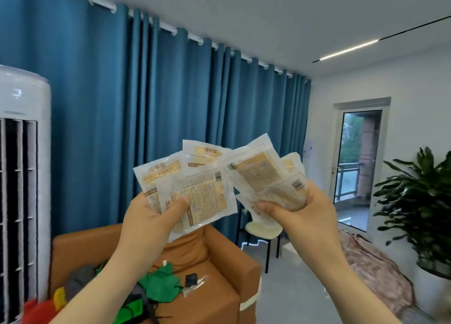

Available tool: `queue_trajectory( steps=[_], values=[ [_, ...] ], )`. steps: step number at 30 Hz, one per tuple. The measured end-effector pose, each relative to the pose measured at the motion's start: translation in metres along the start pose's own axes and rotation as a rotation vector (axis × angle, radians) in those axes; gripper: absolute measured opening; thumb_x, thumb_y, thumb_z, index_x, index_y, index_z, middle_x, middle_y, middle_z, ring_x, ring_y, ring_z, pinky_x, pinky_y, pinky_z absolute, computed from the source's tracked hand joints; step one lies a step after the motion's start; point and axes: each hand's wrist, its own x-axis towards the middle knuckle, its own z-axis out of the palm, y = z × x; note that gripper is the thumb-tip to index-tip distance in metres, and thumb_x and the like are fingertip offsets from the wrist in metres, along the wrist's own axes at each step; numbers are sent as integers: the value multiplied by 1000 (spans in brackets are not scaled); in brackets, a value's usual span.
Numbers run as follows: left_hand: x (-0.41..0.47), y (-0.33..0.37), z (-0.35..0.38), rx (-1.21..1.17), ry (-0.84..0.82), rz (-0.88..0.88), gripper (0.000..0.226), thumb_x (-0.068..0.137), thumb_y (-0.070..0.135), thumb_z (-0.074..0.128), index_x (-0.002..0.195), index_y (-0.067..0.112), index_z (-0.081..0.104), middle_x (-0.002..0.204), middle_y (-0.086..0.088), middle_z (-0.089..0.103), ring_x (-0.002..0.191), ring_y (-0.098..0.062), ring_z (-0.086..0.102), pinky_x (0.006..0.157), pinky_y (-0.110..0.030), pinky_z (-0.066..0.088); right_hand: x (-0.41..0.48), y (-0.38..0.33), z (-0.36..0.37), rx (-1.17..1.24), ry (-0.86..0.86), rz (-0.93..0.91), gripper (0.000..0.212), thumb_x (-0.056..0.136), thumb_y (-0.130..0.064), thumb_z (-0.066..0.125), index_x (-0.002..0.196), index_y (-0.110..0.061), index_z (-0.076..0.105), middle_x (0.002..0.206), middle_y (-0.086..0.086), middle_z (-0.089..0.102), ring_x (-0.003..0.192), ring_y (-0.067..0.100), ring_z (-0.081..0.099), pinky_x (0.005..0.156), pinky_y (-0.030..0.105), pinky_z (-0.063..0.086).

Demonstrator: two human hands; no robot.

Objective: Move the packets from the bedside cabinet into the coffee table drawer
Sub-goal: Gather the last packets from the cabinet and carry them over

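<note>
Packets (195,189) — two fanned bunches, one pinched between thumb and fingers of the left hand (146,216), one likewise in the right hand (300,211), raised over the sofa (219,287), apparently for carrying together.

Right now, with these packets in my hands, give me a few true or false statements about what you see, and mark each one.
1. The left hand and the right hand each grip packets. True.
2. The curtain is red. False: it is blue.
3. A green cloth lies on the orange sofa. True.
4. The potted plant stands beside the air conditioner. False: the potted plant is at the far right, the air conditioner at the far left.
</note>
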Motion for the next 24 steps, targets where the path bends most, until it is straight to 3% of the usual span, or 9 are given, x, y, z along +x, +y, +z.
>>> queue_trajectory(
  steps=[3, 6, 10, 15, 21, 24],
  values=[
    [21, -21, 55, -42, -49, 1, 23, 85, 7, 64, 102, 22, 69, 95, 11, 75, 89, -8, 71, 71, -21, 58, 25, 32, -36, -35, 43, 8, 46, 61, -16, 87, 96, -35, 66, 90, -20, 71, 85, -5, 66, 69, 16, 54],
    [38, -44, 109, -81, -94, -3, 25, 84, 10, 65, 105, 23, 68, 99, 11, 74, 91, -8, 71, 72, -22, 58, 45, 63, -71, -79, 97, 23, 44, 61, -14, 87, 93, -36, 65, 88, -21, 71, 82, -5, 66, 66, 12, 53],
    [62, -76, 176, -120, -170, -27, 25, 84, 12, 66, 102, 30, 68, 97, 14, 74, 91, -8, 71, 73, -26, 59, 68, 101, -113, -126, 164, 50, 43, 62, -14, 87, 96, -31, 67, 90, -15, 73, 83, 0, 68, 65, 17, 54],
    [94, -122, 249, -179, -265, -45, 28, 83, 11, 66, 104, 29, 67, 98, 15, 73, 91, -7, 71, 72, -23, 59, 95, 149, -149, -195, 250, 58, 44, 63, -11, 86, 99, -29, 67, 89, -20, 72, 82, -6, 66, 64, 7, 50],
    [150, -181, 314, -240, -358, -39, 29, 85, 10, 64, 96, 37, 67, 96, 21, 72, 92, -3, 69, 76, -22, 58, 147, 212, -165, -253, 320, 65, 45, 65, -8, 85, 101, -28, 67, 93, -17, 73, 85, -3, 68, 69, 10, 52],
    [187, -204, 345, -273, -397, -36, 28, 85, 10, 64, 99, 34, 67, 95, 22, 72, 90, 1, 68, 68, -14, 56, 180, 240, -168, -294, 357, 66, 45, 65, -6, 85, 99, -29, 67, 92, -19, 72, 85, -4, 67, 67, 8, 51]
  ],
)
